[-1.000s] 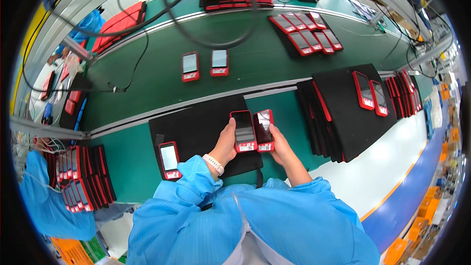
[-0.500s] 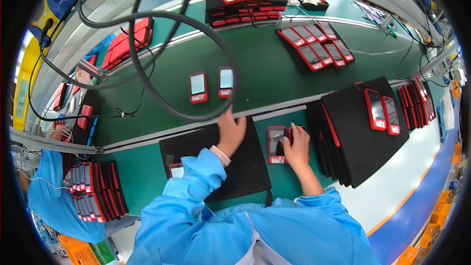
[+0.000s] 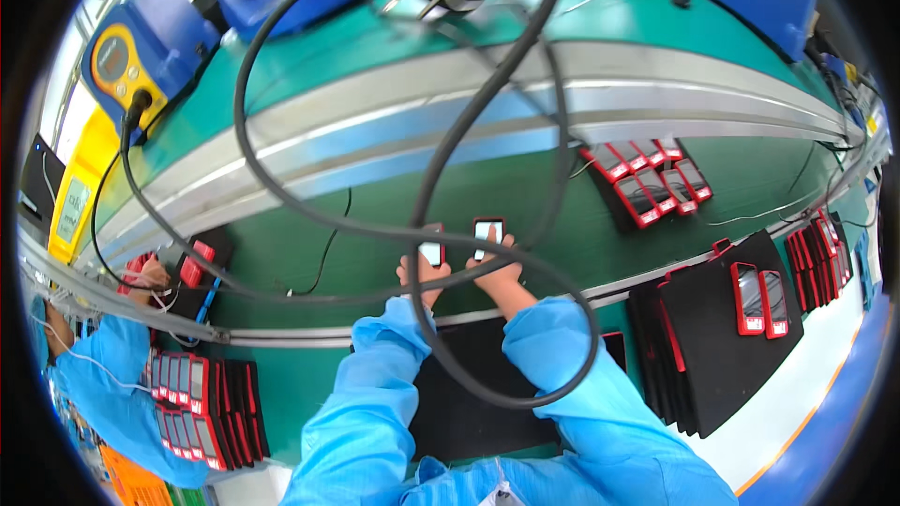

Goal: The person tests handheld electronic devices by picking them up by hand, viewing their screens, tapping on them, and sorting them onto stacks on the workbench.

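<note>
Both my arms reach across the rail to two red handheld devices with lit white screens on the dark green surface. My left hand (image 3: 424, 279) is closed around the lower end of the left handheld device (image 3: 432, 251), partly behind a cable. At the right handheld device (image 3: 483, 244), my right hand (image 3: 501, 272) has its fingers apart, one stretched over the screen. Below my forearms lies a black mat (image 3: 469, 403). Another red device (image 3: 614, 349) shows beside my right sleeve, partly covered.
A thick black cable (image 3: 441, 159) loops across the view. To the right stand stacked black sheets (image 3: 712, 347) with two red devices on top. More devices (image 3: 647, 197) lie at the far right. A co-worker's blue sleeve (image 3: 103, 384) and racked devices (image 3: 187, 412) are at left.
My view has tilted up toward the shelf. My left hand has come to the left lit device. My right hand has left the device near the mat for the right lit one.
</note>
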{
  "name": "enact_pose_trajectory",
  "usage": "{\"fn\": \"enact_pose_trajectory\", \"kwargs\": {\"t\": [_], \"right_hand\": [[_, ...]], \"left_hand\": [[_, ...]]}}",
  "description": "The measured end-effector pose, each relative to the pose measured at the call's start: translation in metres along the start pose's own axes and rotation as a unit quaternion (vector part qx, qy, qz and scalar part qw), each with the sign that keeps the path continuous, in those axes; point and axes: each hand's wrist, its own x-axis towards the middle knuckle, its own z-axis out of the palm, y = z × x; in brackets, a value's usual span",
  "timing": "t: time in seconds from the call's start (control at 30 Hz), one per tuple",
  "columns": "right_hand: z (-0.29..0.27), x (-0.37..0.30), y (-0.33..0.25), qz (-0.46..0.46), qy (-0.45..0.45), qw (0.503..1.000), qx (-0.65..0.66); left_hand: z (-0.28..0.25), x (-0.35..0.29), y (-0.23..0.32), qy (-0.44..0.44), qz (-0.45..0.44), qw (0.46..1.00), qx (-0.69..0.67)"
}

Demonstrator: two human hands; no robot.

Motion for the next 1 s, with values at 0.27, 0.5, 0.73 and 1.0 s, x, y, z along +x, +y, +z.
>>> {"fn": "enact_pose_trajectory", "kwargs": {"t": [0.27, 0.5, 0.73, 1.0], "right_hand": [[-0.013, -0.107, -0.026, -0.120, -0.103, 0.973, 0.168], [0.038, -0.176, -0.062, -0.162, -0.071, 0.984, 0.001], [0.047, -0.222, -0.053, -0.236, -0.099, 0.966, 0.027], [-0.021, -0.226, 0.014, -0.178, -0.037, 0.982, 0.045]], "left_hand": [[-0.107, -0.100, -0.087, 0.009, 0.025, 0.997, 0.067], [-0.116, -0.166, -0.104, 0.026, -0.033, 0.995, 0.095], [-0.122, -0.201, -0.105, -0.016, -0.052, 0.995, 0.086], [-0.145, -0.250, -0.123, -0.019, -0.183, 0.983, -0.012]]}}
